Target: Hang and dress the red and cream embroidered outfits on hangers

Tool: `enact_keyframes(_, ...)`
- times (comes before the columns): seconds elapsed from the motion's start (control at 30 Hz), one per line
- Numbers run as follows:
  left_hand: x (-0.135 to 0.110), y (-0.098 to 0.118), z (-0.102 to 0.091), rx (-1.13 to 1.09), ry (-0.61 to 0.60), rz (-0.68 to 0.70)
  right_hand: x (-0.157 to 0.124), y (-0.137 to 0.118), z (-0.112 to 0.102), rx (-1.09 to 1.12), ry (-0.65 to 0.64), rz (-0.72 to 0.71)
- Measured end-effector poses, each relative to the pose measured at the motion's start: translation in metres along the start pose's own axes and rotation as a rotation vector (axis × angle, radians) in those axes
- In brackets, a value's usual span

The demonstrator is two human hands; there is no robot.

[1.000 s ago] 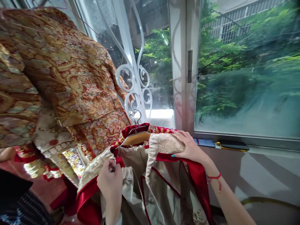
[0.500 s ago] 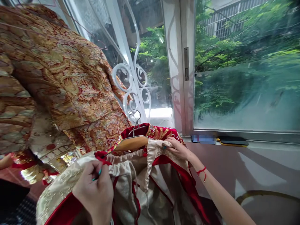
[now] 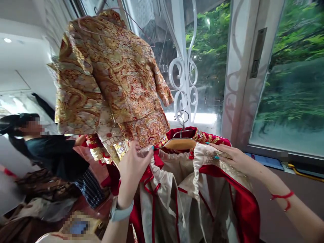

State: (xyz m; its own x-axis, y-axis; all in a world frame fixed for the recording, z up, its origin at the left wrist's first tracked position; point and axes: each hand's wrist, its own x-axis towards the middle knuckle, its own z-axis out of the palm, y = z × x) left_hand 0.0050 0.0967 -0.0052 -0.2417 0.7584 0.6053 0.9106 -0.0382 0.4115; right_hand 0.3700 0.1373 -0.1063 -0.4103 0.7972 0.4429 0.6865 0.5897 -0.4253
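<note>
A cream satin garment [image 3: 211,192] with gathered edges, drawstrings and red trim hangs on a wooden hanger [image 3: 177,144] with a metal hook. Behind its neck shows a red collar [image 3: 209,135] with gold embroidery. My left hand [image 3: 134,165], wearing a pale watch, is closed at the left shoulder, thumb and fingers pinching the cloth by the hanger's end. Across the right shoulder lies my right hand [image 3: 231,156], its teal-nailed fingers stretched out and apart on the cream cloth. A red cord circles that wrist.
A gold-and-red brocade jacket [image 3: 124,77] hangs behind to the left. White scroll ironwork [image 3: 186,67] stands before the window. Phones [image 3: 265,161] lie on the sill at right. A person in dark clothes [image 3: 55,153] is at far left, near heaped fabrics [image 3: 37,185].
The view has swung left, bringing the other person into sight. My left hand has moved up to the hanger's left end, and my right hand's fingers have straightened over the right shoulder.
</note>
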Motion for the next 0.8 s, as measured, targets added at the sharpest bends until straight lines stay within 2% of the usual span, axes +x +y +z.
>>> enact_keyframes(0.07,0.01,0.008,0.001,0.239,-0.147,0.019,-0.003,0.001,-0.006,-0.033,-0.022,0.02)
enact_keyframes(0.13,0.015,0.011,0.004,0.326,-0.294,0.081,-0.004,0.002,-0.013,-0.038,-0.052,0.039)
enact_keyframes(0.2,0.017,0.008,0.009,0.293,-0.369,0.16,-0.003,0.002,-0.019,0.006,-0.078,0.041)
enact_keyframes(0.27,0.018,-0.001,0.018,0.151,-0.374,0.198,-0.001,0.003,-0.024,0.062,-0.093,0.015)
enact_keyframes(0.43,0.029,-0.026,0.041,-0.453,-0.282,-0.001,0.001,0.011,-0.024,0.031,-0.044,-0.057)
enact_keyframes(0.53,0.039,-0.025,0.043,-0.618,-0.174,-0.079,0.0,0.014,-0.019,-0.015,0.003,-0.065)
enact_keyframes(0.63,0.048,-0.007,0.035,-0.67,-0.05,-0.124,0.0,0.016,-0.016,-0.045,0.029,-0.069)
enact_keyframes(0.7,0.048,0.012,0.028,-0.644,0.043,-0.096,-0.001,0.017,-0.015,-0.072,0.043,-0.075)
enact_keyframes(0.8,0.029,0.046,0.029,-0.502,0.095,0.008,0.0,0.02,-0.016,-0.099,0.06,-0.08)
